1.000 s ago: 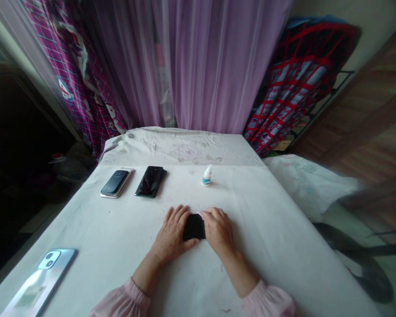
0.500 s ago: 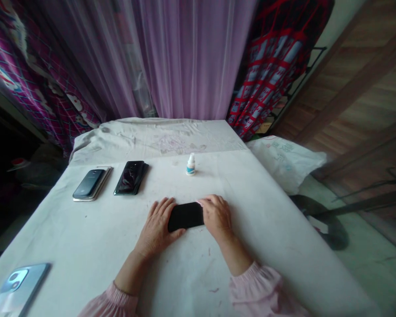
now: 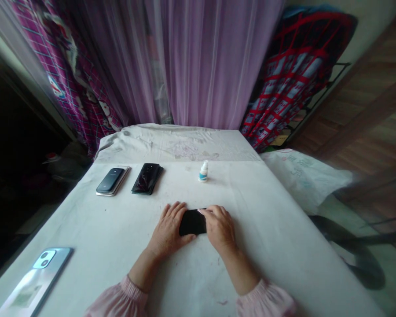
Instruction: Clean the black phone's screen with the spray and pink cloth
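Observation:
A black smartphone (image 3: pixel 192 223) lies flat on the white-covered table, its long side running left to right. My left hand (image 3: pixel 170 229) grips its left end, thumb along the near edge and fingers by the far edge. Bent fingers of my right hand (image 3: pixel 220 225) press together on the phone's right part and hide that end. A small pinkish bit shows at those fingertips, too small to name. Beyond the phone stands a small white dropper bottle (image 3: pixel 203 172) with a blue label.
Two stacks of phones, one dark grey on top (image 3: pixel 110 180) and one glossy black on top (image 3: pixel 145 179), lie at the back left. A silver-blue phone (image 3: pixel 41 281) lies camera side up at the near left. A white plastic bag (image 3: pixel 305 174) hangs beyond the table's right edge.
The whole view has shifted, so the table's things sit farther right in the picture. My right hand has slid left over the phone and covers more of it. My left hand keeps its grip.

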The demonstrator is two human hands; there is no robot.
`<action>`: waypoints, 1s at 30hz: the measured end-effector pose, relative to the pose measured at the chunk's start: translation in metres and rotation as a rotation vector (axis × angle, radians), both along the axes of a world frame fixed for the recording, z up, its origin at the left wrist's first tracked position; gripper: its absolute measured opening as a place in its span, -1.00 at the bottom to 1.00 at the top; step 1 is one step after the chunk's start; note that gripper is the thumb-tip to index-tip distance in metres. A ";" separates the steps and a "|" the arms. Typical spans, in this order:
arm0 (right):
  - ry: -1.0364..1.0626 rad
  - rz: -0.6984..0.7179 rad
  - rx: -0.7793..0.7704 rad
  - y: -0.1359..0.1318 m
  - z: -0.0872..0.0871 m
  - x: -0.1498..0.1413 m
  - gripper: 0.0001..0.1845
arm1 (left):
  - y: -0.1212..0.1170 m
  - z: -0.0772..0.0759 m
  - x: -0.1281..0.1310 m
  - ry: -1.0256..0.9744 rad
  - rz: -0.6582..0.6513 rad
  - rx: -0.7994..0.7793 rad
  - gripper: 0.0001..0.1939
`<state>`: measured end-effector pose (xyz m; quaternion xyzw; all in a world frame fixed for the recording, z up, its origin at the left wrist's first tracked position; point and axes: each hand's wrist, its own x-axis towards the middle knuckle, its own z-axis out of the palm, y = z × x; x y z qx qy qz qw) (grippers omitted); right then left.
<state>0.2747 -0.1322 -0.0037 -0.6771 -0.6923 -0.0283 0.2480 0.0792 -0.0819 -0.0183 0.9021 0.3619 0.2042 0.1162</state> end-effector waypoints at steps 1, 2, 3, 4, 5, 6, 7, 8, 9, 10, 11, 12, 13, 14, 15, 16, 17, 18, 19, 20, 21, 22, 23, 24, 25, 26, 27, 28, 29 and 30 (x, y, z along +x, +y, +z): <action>0.006 -0.015 0.001 0.000 0.000 0.005 -0.67 | 0.000 0.000 0.000 -0.002 -0.001 -0.003 -0.22; 0.011 -0.037 0.008 -0.001 -0.001 0.012 -0.66 | 0.000 0.000 0.000 -0.003 0.001 -0.005 -0.21; 0.014 -0.062 0.017 -0.001 -0.002 0.019 -0.66 | 0.000 0.000 0.000 -0.004 0.004 -0.007 -0.21; 0.014 -0.084 0.025 -0.002 -0.004 0.026 -0.66 | 0.001 0.000 0.000 -0.003 0.007 -0.008 -0.20; 0.011 -0.100 0.029 -0.002 -0.004 0.030 -0.65 | 0.001 0.000 -0.001 0.000 0.006 -0.010 -0.18; 0.007 -0.107 0.026 -0.002 -0.005 0.032 -0.64 | 0.001 0.000 -0.001 0.003 -0.001 -0.013 -0.17; 0.003 -0.103 0.019 -0.001 -0.005 0.031 -0.64 | 0.002 0.000 -0.001 0.006 -0.010 -0.016 -0.16; 0.001 -0.089 0.008 0.000 -0.004 0.026 -0.64 | 0.002 0.000 -0.002 0.011 -0.020 -0.019 -0.16; -0.001 -0.064 -0.005 0.001 -0.003 0.020 -0.64 | 0.002 0.000 -0.002 0.016 -0.029 -0.022 -0.16; 0.000 -0.032 -0.016 0.002 -0.001 0.012 -0.65 | 0.002 0.000 -0.003 0.021 -0.033 -0.025 -0.17; 0.003 0.003 -0.025 0.004 0.000 0.003 -0.66 | 0.002 0.000 -0.003 0.028 -0.034 -0.028 -0.19; 0.006 0.036 -0.030 0.005 0.002 -0.003 -0.67 | 0.002 -0.001 -0.003 0.034 -0.032 -0.032 -0.20; 0.010 0.060 -0.034 0.006 0.003 -0.008 -0.68 | 0.002 -0.001 -0.004 0.038 -0.027 -0.035 -0.21; 0.013 0.073 -0.035 0.006 0.004 -0.009 -0.67 | 0.002 -0.001 -0.004 0.039 -0.022 -0.038 -0.22; 0.015 0.070 -0.035 0.006 0.004 -0.008 -0.66 | 0.002 -0.002 -0.004 0.038 -0.018 -0.040 -0.22; 0.015 0.055 -0.034 0.006 0.003 -0.003 -0.64 | 0.001 -0.002 -0.004 0.034 -0.015 -0.041 -0.21; 0.013 0.030 -0.032 0.005 0.002 0.005 -0.63 | 0.001 -0.002 -0.004 0.031 -0.014 -0.043 -0.21; 0.009 -0.004 -0.029 0.004 0.001 0.014 -0.61 | 0.001 -0.002 -0.004 0.028 -0.014 -0.045 -0.20; 0.007 -0.039 -0.023 0.003 0.000 0.023 -0.60 | 0.001 -0.002 -0.004 0.027 -0.016 -0.048 -0.19; 0.010 -0.074 -0.012 0.001 -0.002 0.031 -0.60 | 0.001 -0.001 -0.004 0.027 -0.019 -0.053 -0.19; 0.012 -0.102 -0.001 0.000 -0.003 0.037 -0.61 | 0.001 -0.001 -0.004 0.030 -0.021 -0.058 -0.18; 0.012 -0.121 0.010 0.000 -0.003 0.040 -0.61 | 0.001 -0.001 -0.004 0.032 -0.023 -0.062 -0.18; 0.009 -0.128 0.017 -0.001 -0.003 0.039 -0.62 | 0.000 0.000 -0.004 0.034 -0.024 -0.064 -0.18; 0.003 -0.123 0.019 -0.001 -0.003 0.035 -0.62 | 0.000 0.000 -0.005 0.034 -0.026 -0.064 -0.17; -0.003 -0.106 0.017 -0.001 -0.002 0.028 -0.63 | -0.001 0.001 -0.006 0.034 -0.029 -0.064 -0.17; -0.008 -0.079 0.012 -0.001 -0.001 0.020 -0.63 | -0.002 0.001 -0.006 0.034 -0.034 -0.063 -0.16; -0.009 -0.045 0.007 -0.001 0.000 0.010 -0.64 | -0.002 0.001 -0.008 0.037 -0.043 -0.063 -0.16; -0.005 -0.005 0.006 -0.001 0.002 0.001 -0.66 | -0.003 0.001 -0.009 0.041 -0.053 -0.064 -0.15; 0.004 0.035 0.009 -0.001 0.002 -0.006 -0.67 | -0.004 0.001 -0.011 0.047 -0.061 -0.065 -0.15; 0.018 0.071 0.014 -0.001 0.003 -0.011 -0.68 | -0.005 0.001 -0.012 0.052 -0.065 -0.065 -0.15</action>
